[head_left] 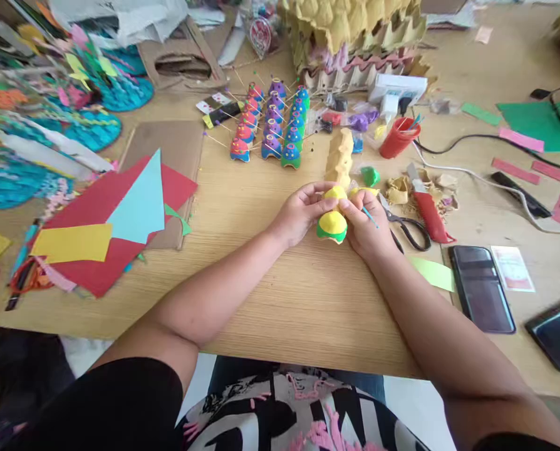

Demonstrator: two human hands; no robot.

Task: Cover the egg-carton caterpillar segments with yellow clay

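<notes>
An egg-carton strip (339, 160) points away from me, its far cups bare and tan. Yellow clay (332, 222) covers its near cups, and green clay (331, 237) rims the nearest one. My left hand (304, 212) grips the strip from the left, thumb on the yellow clay. On the other side, my right hand (367, 227) is closed with its thumb pressed to the clay. A thin blue stick (370, 217) pokes out between its fingers. Some yellow clay (367, 191) and a green clay lump (369, 176) lie just beyond the right hand.
Scissors (409, 228) and a red-handled cutter (430, 213) lie to the right, near a red cup (399, 138) and a phone (481, 288). Three decorated carton caterpillars (273, 122) stand at the back. Coloured paper (96, 219) lies left; egg trays (355, 31) are stacked behind.
</notes>
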